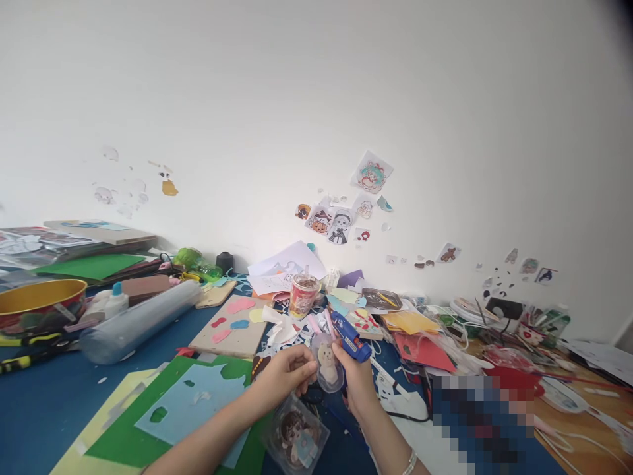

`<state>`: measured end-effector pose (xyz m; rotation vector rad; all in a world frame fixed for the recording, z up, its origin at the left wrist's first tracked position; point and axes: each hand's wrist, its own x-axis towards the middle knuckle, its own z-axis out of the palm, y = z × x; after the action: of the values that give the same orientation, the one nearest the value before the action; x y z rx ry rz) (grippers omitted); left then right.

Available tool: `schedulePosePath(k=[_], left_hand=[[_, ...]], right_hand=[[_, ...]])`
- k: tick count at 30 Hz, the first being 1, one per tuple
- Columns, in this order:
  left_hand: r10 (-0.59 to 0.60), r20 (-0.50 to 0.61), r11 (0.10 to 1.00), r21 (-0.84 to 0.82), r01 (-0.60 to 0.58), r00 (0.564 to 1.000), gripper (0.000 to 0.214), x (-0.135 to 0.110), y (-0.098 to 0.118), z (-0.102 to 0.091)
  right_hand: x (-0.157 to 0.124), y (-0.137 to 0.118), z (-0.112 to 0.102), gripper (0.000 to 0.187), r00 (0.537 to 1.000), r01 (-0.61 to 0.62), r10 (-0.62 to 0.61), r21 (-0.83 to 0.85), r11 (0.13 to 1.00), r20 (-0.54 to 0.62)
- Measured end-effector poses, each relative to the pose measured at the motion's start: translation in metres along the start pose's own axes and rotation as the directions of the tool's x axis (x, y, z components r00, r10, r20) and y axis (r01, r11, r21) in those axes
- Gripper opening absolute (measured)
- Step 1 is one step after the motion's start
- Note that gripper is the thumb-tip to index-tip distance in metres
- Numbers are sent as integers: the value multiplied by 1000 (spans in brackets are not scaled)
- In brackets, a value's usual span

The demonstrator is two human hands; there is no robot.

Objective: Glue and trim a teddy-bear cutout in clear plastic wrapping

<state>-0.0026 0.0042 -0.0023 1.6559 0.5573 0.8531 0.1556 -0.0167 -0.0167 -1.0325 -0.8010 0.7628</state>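
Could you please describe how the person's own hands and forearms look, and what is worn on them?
The left hand and the right hand are bare, without gloves. No sleeve shows on the left forearm or the right forearm. A thin, pale, silvery bracelet circles the right one near the picture's bottom edge.

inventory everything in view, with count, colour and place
wall: one, white, behind
cutout pictures: many, multicoloured, on wall
bowl: one, gold inside, far left
squeeze bottle: one, white, left
plastic roll: one, clear, left
cut sheet: one, light blue, lower left
printed cup: one, red and white, centre
glue gun: one, blue, centre
bear-figure disc: one, clear, front centre
doll-picture packet: one, clear, bottom centre
other clutter: uncountable
left hand: one, bare, disc's left
right hand: one, bare, holding disc
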Motion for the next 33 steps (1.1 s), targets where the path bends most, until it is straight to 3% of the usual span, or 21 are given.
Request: schedulePosePath(k=[6,10,23,29,33], left_hand=[[-15,19,987,-162,18,1000,37,-1,0,6],[-25,27,972,-235,31,999,36,-2,5,9],[-66,4,976,-207,66,998,42,0,0,11],[-46,48,982,-184,54,998,40,-2,-5,11],[-33,35,970,-239,41,999,39,-2,-8,14]], right_hand=[[-8,-3,4,20,994,-13,14,-9,1000,105],[-12,-4,5,17,995,-17,18,-16,1000,98],[-9,1,6,30,996,10,-3,-80,997,94],[-7,0,7,30,986,142,-124,-175,974,112],[-10,-3,7,30,946,295,-241,-266,918,217]])
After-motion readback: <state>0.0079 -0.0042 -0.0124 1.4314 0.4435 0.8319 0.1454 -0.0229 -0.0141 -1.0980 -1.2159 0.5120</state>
